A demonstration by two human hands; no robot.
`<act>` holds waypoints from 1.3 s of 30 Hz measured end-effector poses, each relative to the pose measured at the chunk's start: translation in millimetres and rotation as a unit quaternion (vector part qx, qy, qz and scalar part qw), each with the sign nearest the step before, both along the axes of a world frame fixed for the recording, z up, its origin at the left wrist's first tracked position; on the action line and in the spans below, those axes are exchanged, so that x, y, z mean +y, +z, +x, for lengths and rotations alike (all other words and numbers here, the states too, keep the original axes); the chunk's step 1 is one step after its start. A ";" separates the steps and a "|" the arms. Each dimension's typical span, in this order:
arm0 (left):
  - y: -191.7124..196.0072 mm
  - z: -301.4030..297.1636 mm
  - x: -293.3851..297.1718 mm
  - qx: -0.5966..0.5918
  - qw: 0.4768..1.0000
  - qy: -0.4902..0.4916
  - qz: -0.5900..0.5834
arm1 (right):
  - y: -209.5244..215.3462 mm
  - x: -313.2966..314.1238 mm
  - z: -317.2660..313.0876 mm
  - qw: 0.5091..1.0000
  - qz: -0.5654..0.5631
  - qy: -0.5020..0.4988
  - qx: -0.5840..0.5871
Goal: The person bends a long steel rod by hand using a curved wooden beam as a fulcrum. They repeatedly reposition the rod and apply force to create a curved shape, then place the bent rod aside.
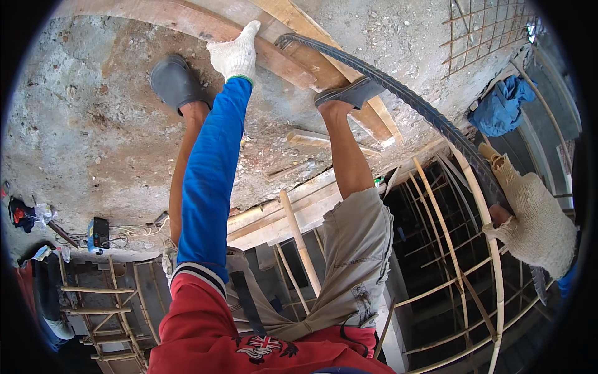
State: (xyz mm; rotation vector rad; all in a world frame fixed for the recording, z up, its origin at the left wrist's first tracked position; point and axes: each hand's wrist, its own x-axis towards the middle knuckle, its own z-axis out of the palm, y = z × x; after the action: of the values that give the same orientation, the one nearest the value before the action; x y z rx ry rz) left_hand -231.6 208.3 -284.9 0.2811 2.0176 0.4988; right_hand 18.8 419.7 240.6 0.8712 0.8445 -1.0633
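Observation:
My left hand (234, 55), in a white knitted glove, grips the near edge of a long reddish-brown wooden plank (187, 22), the thumb stretched along the wood. My right hand (539, 218), in a similar worn glove, is closed around a long dark ribbed steel crowbar (398, 90) at far right. From there the bar runs up and left, and its bent end rests by lighter boards (330, 68) beside the plank. One dark clog (355, 93) stands on these boards, the other (174, 81) on the rough concrete.
The concrete slab (93, 137) ends at a timber-lined edge (268, 218); below it bamboo scaffolding (495, 268) drops into a dark space. Steel mesh (486, 31) and a blue cloth (503, 106) lie at upper right. A blue box with wires (98, 234) sits near the left edge.

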 end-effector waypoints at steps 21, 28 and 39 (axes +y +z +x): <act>26.3 4.8 16.7 -0.003 0.994 -0.005 0.107 | -55.7 -52.0 137.2 0.952 0.183 -0.245 0.038; 2.8 -4.7 -4.4 0.073 0.995 -0.056 0.026 | -10.1 -111.3 -45.2 0.931 0.098 -0.345 -0.071; 8.8 -3.9 -3.1 0.037 0.998 -0.045 -0.022 | -26.9 -44.4 -42.6 0.984 -0.015 -0.142 -0.110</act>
State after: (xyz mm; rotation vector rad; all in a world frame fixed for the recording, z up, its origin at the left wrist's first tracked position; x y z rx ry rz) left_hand -235.6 205.3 -276.1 0.3656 2.0751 0.3921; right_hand -23.8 375.3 213.7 1.0855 0.5271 -1.1968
